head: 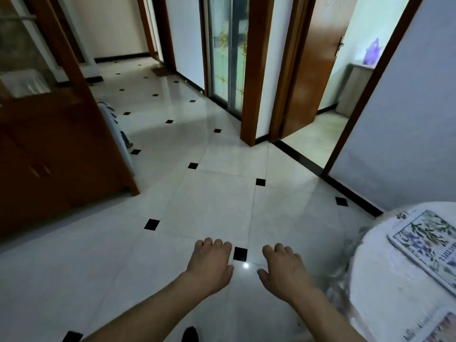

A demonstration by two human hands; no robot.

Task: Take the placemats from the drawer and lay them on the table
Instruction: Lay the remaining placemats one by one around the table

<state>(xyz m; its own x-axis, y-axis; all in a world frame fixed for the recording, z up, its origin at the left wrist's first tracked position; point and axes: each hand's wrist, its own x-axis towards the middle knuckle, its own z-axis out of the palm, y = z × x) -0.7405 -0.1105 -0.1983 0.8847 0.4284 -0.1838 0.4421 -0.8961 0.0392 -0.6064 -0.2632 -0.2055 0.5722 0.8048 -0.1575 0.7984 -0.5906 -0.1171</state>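
While we look down from the head camera, our two hands hang out in front of us over the shiny white floor [214, 206] with its little black squares. The left hand [211, 264] has its palm down and its fingers curled loosely, and there is nothing in its grip. The right hand [283, 270] is the same — fingers a bit spread, bent at the tips, holding nothing. They float side by side, not touching, with one black square showing between them. We think they are held out like this because we are walking and getting ready to reach.

Far to the right we see the round tabletop [385, 275] under a white cloth. One flowered placemat [430, 245] lies flat on it near the edge, so it is easy to sit at. A second placemat [436, 327] peeks in at the bottom corner, and we can only see part of it.

On the left stands a brown wooden cabinet [56, 154] with small handles on its doors. We cannot see an open drawer from here — maybe it is on that side. Since two mats are down and our hands are free, we guess we are heading to get more, or we may be done.
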